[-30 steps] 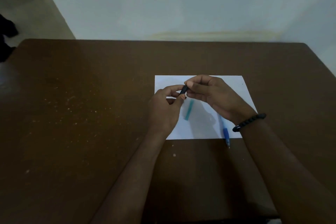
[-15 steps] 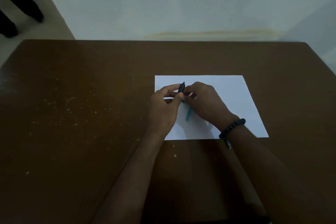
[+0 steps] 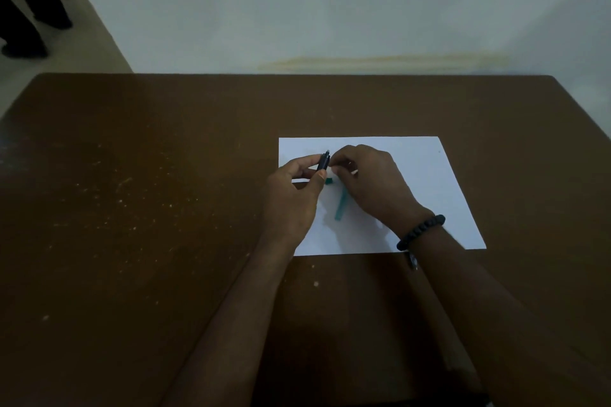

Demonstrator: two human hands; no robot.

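Note:
My left hand (image 3: 294, 195) pinches a short dark pen part (image 3: 323, 162) between thumb and fingers, held upright above a white sheet of paper (image 3: 429, 182). My right hand (image 3: 370, 182) is right beside it, fingertips curled and meeting at the part's right side; what they pinch is hidden. A teal pen piece (image 3: 340, 208) lies on the paper under my right hand, with a small teal bit (image 3: 329, 180) near my left thumb. A black bead bracelet (image 3: 421, 231) is on my right wrist.
The paper lies on a brown table (image 3: 132, 208) speckled with pale crumbs. A pale wall runs behind the table's far edge. A person's dark legs (image 3: 29, 10) stand on the floor at far left. A pen tip (image 3: 413, 262) peeks out below my right wrist.
My right hand has dropped lower over the paper and closed in on the dark part, now covering the blue pen. The person at far left has stepped into view.

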